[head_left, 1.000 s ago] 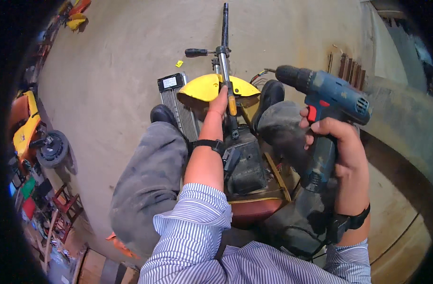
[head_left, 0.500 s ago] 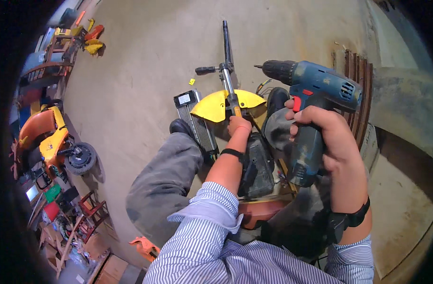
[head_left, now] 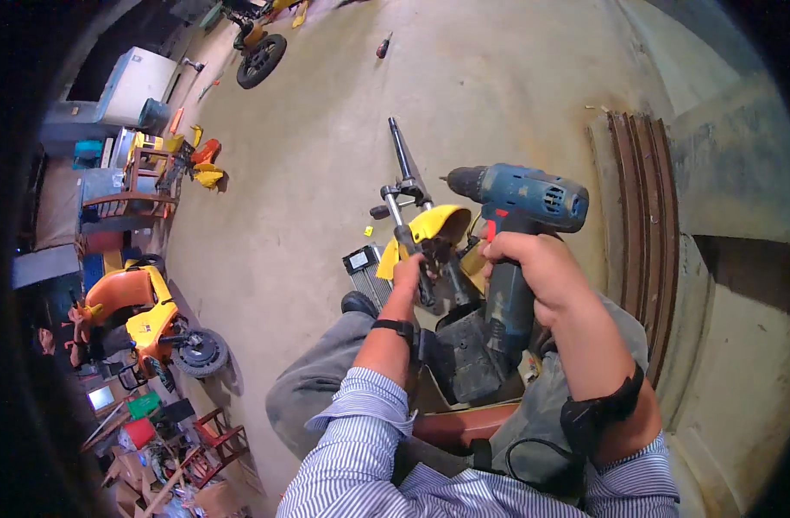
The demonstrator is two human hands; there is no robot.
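Note:
My right hand [head_left: 541,272] is wrapped round the grip of a dark blue cordless drill [head_left: 533,194], a finger by its red trigger. The drill's bit points left, above the yellow fender pieces [head_left: 438,224], and does not visibly touch anything. My left hand [head_left: 409,272] is closed on the lower leg of a front fork [head_left: 409,186], beside the yellow fender. The fork's long dark stem points away from me, tilted to the left. Between my legs lies a black plastic part [head_left: 468,358], partly behind the drill's battery.
A finned metal box [head_left: 366,266] lies by my left foot. Farther off lie a screwdriver [head_left: 383,47] and a wheel [head_left: 262,62]. An orange and yellow scooter [head_left: 144,311] and piled goods line the left side. Brown metal bars [head_left: 645,233] lie along the right.
The fork and its yellow fender have turned, so that the fender's underside and both legs show. The drill has come lower and left in the picture. The view has shifted to take in more floor ahead.

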